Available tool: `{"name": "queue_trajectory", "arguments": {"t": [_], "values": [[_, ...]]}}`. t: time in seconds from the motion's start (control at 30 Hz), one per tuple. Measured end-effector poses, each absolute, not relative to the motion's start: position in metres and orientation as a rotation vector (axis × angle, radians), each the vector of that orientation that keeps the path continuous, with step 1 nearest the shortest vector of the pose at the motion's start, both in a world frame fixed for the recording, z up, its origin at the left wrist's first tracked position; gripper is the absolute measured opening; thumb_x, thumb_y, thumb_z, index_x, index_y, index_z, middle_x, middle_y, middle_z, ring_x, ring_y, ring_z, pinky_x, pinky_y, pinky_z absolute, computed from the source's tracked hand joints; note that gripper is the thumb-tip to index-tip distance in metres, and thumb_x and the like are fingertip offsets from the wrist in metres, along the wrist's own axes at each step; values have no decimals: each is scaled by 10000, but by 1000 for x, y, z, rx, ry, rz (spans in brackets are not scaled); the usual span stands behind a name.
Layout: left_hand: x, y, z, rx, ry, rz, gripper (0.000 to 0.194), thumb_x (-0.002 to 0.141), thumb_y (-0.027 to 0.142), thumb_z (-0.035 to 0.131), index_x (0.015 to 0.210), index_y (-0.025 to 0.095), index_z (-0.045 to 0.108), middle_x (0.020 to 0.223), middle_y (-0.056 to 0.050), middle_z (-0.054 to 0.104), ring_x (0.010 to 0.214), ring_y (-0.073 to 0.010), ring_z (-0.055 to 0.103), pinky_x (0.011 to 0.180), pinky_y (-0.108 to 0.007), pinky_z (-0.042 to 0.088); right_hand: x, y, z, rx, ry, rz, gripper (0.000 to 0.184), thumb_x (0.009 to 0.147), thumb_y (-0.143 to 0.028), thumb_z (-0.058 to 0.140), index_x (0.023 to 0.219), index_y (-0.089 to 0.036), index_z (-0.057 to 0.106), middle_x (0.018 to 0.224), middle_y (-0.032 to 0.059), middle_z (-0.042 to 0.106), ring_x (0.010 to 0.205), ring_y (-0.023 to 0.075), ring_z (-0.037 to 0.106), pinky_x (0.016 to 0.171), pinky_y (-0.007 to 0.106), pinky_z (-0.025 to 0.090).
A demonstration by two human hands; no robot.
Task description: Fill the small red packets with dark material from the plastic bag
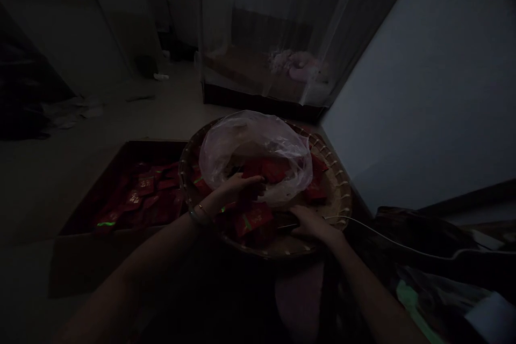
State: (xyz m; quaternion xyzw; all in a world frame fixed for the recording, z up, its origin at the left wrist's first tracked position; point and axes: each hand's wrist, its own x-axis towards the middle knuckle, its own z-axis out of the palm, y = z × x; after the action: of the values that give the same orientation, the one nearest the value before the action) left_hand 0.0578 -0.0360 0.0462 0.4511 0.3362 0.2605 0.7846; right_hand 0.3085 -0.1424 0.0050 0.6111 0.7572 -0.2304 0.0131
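Note:
A round woven bamboo tray (344,188) stands in front of me. On it lies a clear plastic bag (258,129), its mouth wide, with red packets (276,169) inside. My left hand (239,185) is at the near edge of the bag's mouth, thumb and fingers closed on a red packet (252,191). More red packets (253,217) lie just below that hand. My right hand (313,224) is low on the tray's right side, its fingers around the end of a dark, flat, phone-like device (286,223). Dim light hides the finger details.
Left of the tray is an open cardboard box (76,237) filled with red packets. A white cable (387,234) runs from near my right hand to the right. Behind stands a netted bed (258,78); a pale wall (435,91) rises at right. Bags (407,220) lie below it.

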Motion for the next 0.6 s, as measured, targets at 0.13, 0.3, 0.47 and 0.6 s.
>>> {"name": "queue_trajectory", "arguments": {"t": [0.13,0.3,0.47,0.6], "values": [[55,-36,47,975,735,562,368,720,411,734,892,91,681,859,-112,718,725,-171,651,711,-300,508,315,-135,18,1907,2511,-909,578,680,-229,691,1247,-208,585,1215,100,639,1085,282,601,927,378,449],[56,-36,48,993,749,531,361,683,373,776,893,93,691,838,-107,720,668,-156,638,645,-267,485,332,-130,47,2070,2611,-894,551,718,-294,656,1256,-207,580,1163,75,671,1026,272,635,889,375,486],[65,-40,42,1074,657,495,419,700,422,753,951,91,702,917,-126,717,739,-159,647,697,-263,475,328,-121,70,2263,2636,-784,509,782,-393,617,1245,-184,590,1128,82,686,1005,270,646,867,374,507],[79,-46,40,1131,611,429,467,670,419,772,1003,99,699,911,-122,711,730,-152,633,695,-267,461,307,-105,81,2214,2663,-872,499,789,-405,621,1231,-175,595,1136,86,683,1013,257,644,869,373,511]]}}
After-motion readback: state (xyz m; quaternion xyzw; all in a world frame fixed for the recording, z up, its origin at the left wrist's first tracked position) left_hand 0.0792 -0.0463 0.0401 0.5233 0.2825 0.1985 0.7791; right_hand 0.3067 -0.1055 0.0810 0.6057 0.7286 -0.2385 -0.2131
